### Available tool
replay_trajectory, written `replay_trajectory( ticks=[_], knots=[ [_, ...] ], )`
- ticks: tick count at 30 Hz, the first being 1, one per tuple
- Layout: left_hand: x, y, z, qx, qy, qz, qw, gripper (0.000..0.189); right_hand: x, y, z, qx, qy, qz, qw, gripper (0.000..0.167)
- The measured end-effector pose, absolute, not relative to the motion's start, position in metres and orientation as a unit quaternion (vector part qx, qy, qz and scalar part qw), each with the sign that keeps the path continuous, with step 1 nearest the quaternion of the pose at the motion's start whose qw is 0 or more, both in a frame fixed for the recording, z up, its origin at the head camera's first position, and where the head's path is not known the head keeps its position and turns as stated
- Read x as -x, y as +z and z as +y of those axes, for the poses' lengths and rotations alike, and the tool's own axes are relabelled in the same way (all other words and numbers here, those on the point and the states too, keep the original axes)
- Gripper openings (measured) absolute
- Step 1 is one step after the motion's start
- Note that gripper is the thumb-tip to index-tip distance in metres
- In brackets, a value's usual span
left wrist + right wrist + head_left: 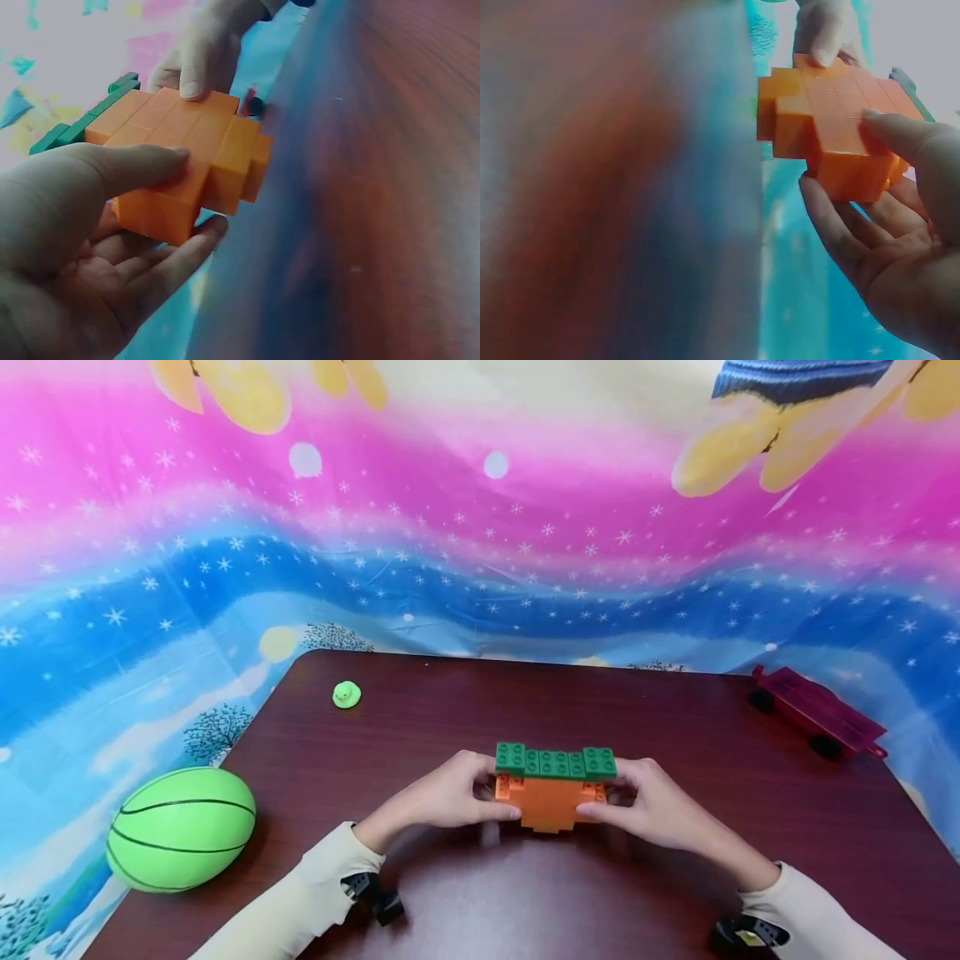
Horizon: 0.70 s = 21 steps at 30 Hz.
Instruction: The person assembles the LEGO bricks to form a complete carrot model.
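Between both hands is a toy-brick build with an orange stepped body [551, 802] and a row of green studded bricks [555, 763] along its top. My left hand [450, 789] grips its left side, thumb on the near face and fingers behind and beneath. On the opposite side my right hand [656, 802] holds it the same way. In the left wrist view the orange bricks [187, 135] show a smooth face under the left thumb. The right wrist view has the right thumb pressing the orange body [847, 112], fingers curled below it.
A green ball [183, 828] with black lines lies at the left edge of the dark red-brown table [450, 710]. Toward the back left sits a small green rubber duck [347, 695]. A red toy cart [817, 706] with black wheels stands at the right. Behind hangs a patterned cloth [480, 552].
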<state>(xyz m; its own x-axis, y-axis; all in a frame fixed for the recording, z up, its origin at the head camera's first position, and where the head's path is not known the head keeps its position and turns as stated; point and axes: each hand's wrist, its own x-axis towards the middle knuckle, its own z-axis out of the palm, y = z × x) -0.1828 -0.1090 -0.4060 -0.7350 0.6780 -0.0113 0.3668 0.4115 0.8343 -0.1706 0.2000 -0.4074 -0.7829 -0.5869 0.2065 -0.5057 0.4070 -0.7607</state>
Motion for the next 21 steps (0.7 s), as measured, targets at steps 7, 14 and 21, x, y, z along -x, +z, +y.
replay_trajectory(
  ticks=[7,14,21],
  knots=[
    [0.188,-0.382,-0.113,-0.272,0.524,0.792,0.156,0.057,0.172,-0.379,0.197,0.283,-0.449,0.847,-0.035,0.04],
    [0.19,-0.364,-0.123,-0.254,0.569,0.766,0.155,0.057,0.174,-0.365,0.192,0.366,-0.429,0.821,-0.087,0.082],
    [0.191,-0.364,-0.115,-0.263,0.623,0.712,0.191,0.073,0.176,-0.362,0.199,0.388,-0.379,0.828,-0.144,0.083]
  ],
)
